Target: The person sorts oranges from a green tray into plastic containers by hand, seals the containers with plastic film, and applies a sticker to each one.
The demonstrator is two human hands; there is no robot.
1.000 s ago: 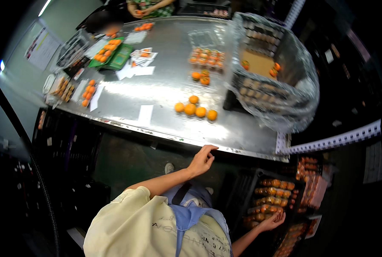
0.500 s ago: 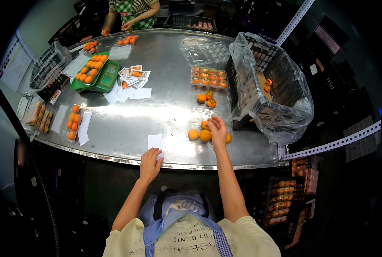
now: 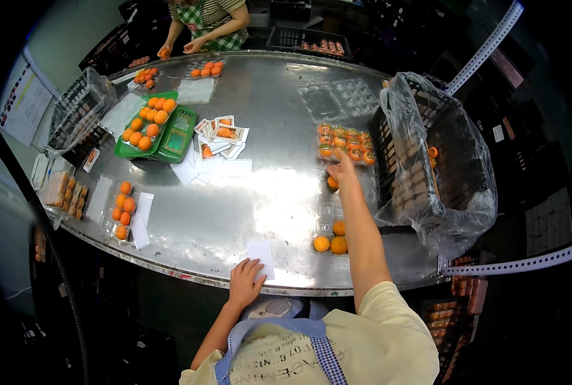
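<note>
- your right hand (image 3: 343, 168) is now farther across the table than half a second ago; it was over the nearer fruit, and now its fingers reach the near edge of the block of packed fruit (image 3: 347, 142).
- that puts your right hand beyond the orange fruits (image 3: 339, 245) in the clear plastic tray (image 3: 328, 216), which sit nearer to you than that grip; your forearm crosses their right side, so you can't be shown how many lie there.
- your right fingers stretch forward, but it cannot be told whether they close on anything or only touch.
- just below and left of that hand sits a loose fruit (image 3: 332, 183), partly covered; three loose ones showed there earlier, and whether the others are hidden or moved is unclear.
- your left hand (image 3: 245, 282) stays at the table's near edge, fingers apart and laid over the lower part of a white slip (image 3: 259, 252), not clamped on it.
- so the left side of your work looks unchanged, while the right side has shifted outward.
- right of your right hand, just beside the packed fruit, stands the plastic-lined crate (image 3: 414, 154); well left of it lie the picture cards (image 3: 221, 138).
</note>
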